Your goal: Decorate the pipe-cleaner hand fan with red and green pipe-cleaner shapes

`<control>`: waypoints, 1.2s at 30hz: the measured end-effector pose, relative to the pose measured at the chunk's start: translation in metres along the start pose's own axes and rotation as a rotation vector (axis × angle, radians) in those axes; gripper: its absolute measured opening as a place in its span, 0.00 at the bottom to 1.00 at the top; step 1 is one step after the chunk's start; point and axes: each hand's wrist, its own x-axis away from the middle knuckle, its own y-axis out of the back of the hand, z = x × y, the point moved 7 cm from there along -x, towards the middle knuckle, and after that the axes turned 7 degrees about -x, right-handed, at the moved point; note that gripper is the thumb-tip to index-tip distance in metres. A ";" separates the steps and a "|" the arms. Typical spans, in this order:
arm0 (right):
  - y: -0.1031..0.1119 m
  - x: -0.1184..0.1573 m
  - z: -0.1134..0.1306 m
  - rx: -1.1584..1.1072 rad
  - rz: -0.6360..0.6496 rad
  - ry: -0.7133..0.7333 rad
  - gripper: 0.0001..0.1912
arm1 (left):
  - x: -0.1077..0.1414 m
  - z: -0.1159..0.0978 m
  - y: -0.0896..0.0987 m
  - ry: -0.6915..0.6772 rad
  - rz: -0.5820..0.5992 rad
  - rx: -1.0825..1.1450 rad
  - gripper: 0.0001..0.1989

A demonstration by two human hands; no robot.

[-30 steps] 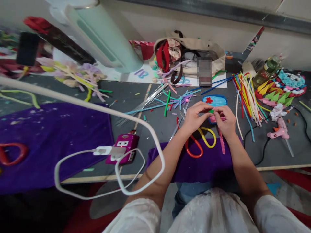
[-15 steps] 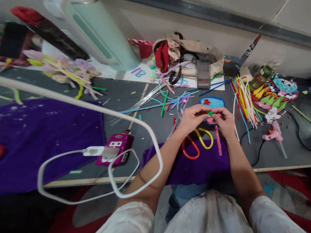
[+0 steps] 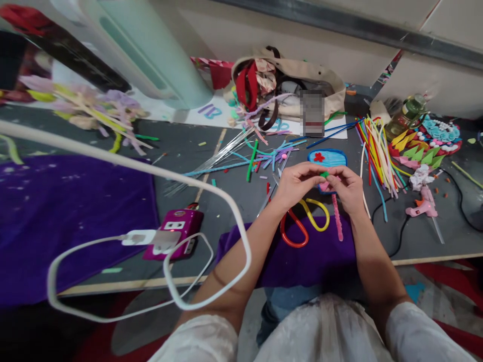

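Observation:
My left hand [image 3: 296,185] and my right hand [image 3: 346,187] meet at their fingertips, both closed on a small green pipe-cleaner piece [image 3: 324,174]. Just beyond them lies a light-blue pipe-cleaner panel [image 3: 332,158] with a dark-blue edge and a red flower [image 3: 319,157] on it. A pink part shows beneath my fingers, mostly hidden. Below it a pink fuzzy stem [image 3: 337,218] extends over the purple cloth [image 3: 313,261]. Scissors with one red handle [image 3: 295,245] and one yellow handle [image 3: 318,215] lie below my left hand, their blades partly covered.
A bundle of coloured pipe cleaners [image 3: 379,156] and a pink glue gun [image 3: 423,203] lie at right. A canvas bag [image 3: 334,83] and a green bottle [image 3: 409,113] stand behind. At left, a white cable [image 3: 211,188] loops near a purple power socket box [image 3: 188,223].
The view has shifted slightly, so most things appear a little further left. Both hands stay together on the green piece, with only slight finger movement.

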 end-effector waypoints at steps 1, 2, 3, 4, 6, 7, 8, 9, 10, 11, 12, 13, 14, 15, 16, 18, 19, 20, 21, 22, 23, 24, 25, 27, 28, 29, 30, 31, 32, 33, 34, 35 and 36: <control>0.000 0.000 -0.001 -0.008 -0.009 -0.006 0.16 | 0.000 0.002 0.000 0.027 -0.005 0.023 0.11; 0.001 -0.001 -0.001 -0.014 -0.016 -0.008 0.17 | 0.000 0.004 0.000 0.056 -0.011 0.049 0.11; 0.002 -0.001 -0.001 -0.017 -0.023 -0.004 0.17 | 0.000 0.006 0.000 0.086 -0.022 0.078 0.11; 0.002 -0.002 0.001 -0.016 -0.029 0.004 0.17 | 0.000 0.008 0.000 0.116 -0.034 0.107 0.12; 0.006 -0.004 0.005 -0.002 -0.055 0.034 0.16 | -0.001 0.012 0.002 0.165 -0.056 0.150 0.14; 0.009 -0.004 0.009 0.014 -0.077 0.052 0.16 | -0.001 0.014 0.003 0.182 -0.066 0.171 0.15; 0.012 -0.002 0.013 0.040 -0.103 0.070 0.15 | -0.001 0.015 0.003 0.198 -0.072 0.194 0.15; 0.015 0.000 0.017 0.077 -0.128 0.087 0.13 | -0.001 0.017 0.003 0.216 -0.076 0.223 0.15; 0.018 0.005 0.022 0.126 -0.145 0.103 0.12 | -0.001 0.018 0.003 0.235 -0.082 0.259 0.15; 0.020 0.011 0.027 0.188 -0.149 0.124 0.10 | -0.001 0.019 0.004 0.263 -0.092 0.291 0.14; 0.020 0.018 0.032 0.266 -0.134 0.147 0.09 | 0.000 0.021 0.005 0.293 -0.112 0.325 0.13; 0.020 0.027 0.037 0.359 -0.109 0.175 0.08 | 0.000 0.021 0.006 0.313 -0.142 0.360 0.12; 0.020 0.037 0.041 0.463 -0.080 0.204 0.08 | 0.000 0.022 0.007 0.337 -0.157 0.387 0.12; 0.021 0.047 0.045 0.572 -0.058 0.229 0.09 | -0.001 0.021 0.008 0.355 -0.180 0.407 0.12; 0.025 0.057 0.048 0.678 -0.051 0.248 0.09 | -0.002 0.020 0.009 0.370 -0.193 0.417 0.12; 0.044 0.077 0.052 0.871 -0.092 0.250 0.11 | -0.003 0.018 0.010 0.387 -0.201 0.418 0.12; 0.060 0.085 0.055 0.959 -0.133 0.229 0.11 | -0.003 0.016 0.010 0.387 -0.212 0.414 0.12; 0.080 0.093 0.058 1.053 -0.200 0.193 0.12 | -0.003 0.015 0.010 0.392 -0.213 0.409 0.11; 0.104 0.100 0.062 1.158 -0.286 0.135 0.12 | -0.003 0.015 0.009 0.397 -0.215 0.407 0.10; 0.131 0.106 0.067 1.271 -0.389 0.054 0.13 | -0.002 0.015 0.008 0.405 -0.213 0.409 0.10; 0.160 0.112 0.072 1.374 -0.514 -0.045 0.13 | -0.002 0.015 0.007 0.417 -0.205 0.415 0.10; 0.186 0.118 0.077 1.461 -0.610 -0.158 0.14 | -0.001 0.015 0.005 0.428 -0.200 0.422 0.10; 0.209 0.123 0.081 1.517 -0.692 -0.271 0.16 | -0.001 0.016 0.004 0.437 -0.194 0.431 0.11; 0.241 0.129 0.081 1.549 -0.770 -0.471 0.18 | 0.000 0.017 0.002 0.450 -0.178 0.445 0.11; 0.250 0.129 0.078 1.538 -0.783 -0.537 0.21 | 0.000 0.017 0.001 0.448 -0.174 0.449 0.11; 0.254 0.128 0.073 1.515 -0.782 -0.581 0.23 | 0.000 0.017 0.001 0.443 -0.171 0.452 0.11; 0.255 0.126 0.067 1.485 -0.778 -0.606 0.25 | 0.000 0.017 0.000 0.439 -0.167 0.453 0.11; 0.254 0.122 0.060 1.451 -0.776 -0.620 0.26 | 0.000 0.018 0.000 0.435 -0.161 0.452 0.12; 0.253 0.119 0.053 1.417 -0.780 -0.632 0.28 | 0.000 0.018 -0.001 0.432 -0.157 0.446 0.12; 0.251 0.115 0.047 1.389 -0.790 -0.637 0.29 | 0.000 0.018 -0.001 0.431 -0.152 0.438 0.12; 0.250 0.111 0.041 1.365 -0.803 -0.634 0.30 | 0.001 0.018 -0.002 0.431 -0.146 0.428 0.12; 0.251 0.108 0.037 1.347 -0.818 -0.626 0.31 | 0.001 0.017 -0.002 0.428 -0.139 0.419 0.12; 0.252 0.105 0.034 1.331 -0.835 -0.613 0.31 | 0.001 0.017 -0.003 0.423 -0.134 0.413 0.11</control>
